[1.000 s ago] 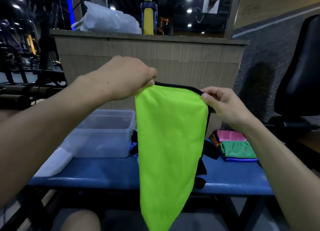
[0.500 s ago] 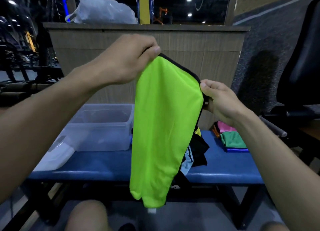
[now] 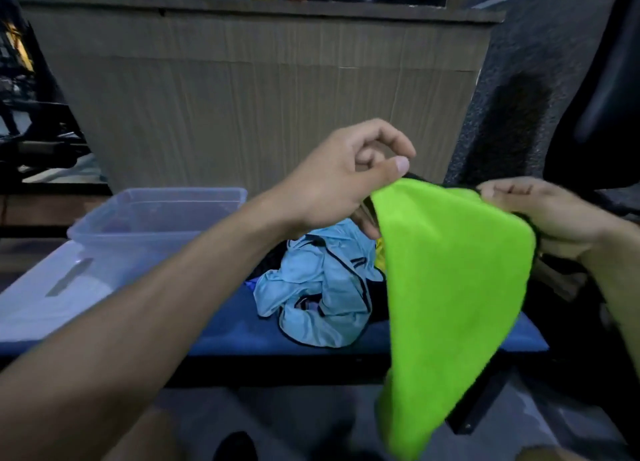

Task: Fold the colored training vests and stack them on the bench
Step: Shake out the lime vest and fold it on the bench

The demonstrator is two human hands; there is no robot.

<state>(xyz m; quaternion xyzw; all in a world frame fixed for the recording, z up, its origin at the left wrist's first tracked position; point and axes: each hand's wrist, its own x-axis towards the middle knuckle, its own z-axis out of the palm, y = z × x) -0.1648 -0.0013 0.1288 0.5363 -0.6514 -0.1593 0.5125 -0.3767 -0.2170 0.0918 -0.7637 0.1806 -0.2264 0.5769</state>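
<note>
Lowering from chest height, the neon-green fabric vest [image 3: 453,287] hung over the blue padded bench [image 3: 225,325], pinched at its top edge by the left hand [image 3: 339,183] and right hand [image 3: 543,214]; folding looked set to continue.

Clear plastic bin [image 3: 162,214]: left of centre, empty-looking.
Wooden counter [image 3: 242,79]: upper frame, behind.
Black chair [image 3: 602,97]: right edge.

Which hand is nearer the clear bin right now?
Left. The left hand pinches the green vest just right of the clear bin; the right hand holds the vest's far side, farther right.
</note>
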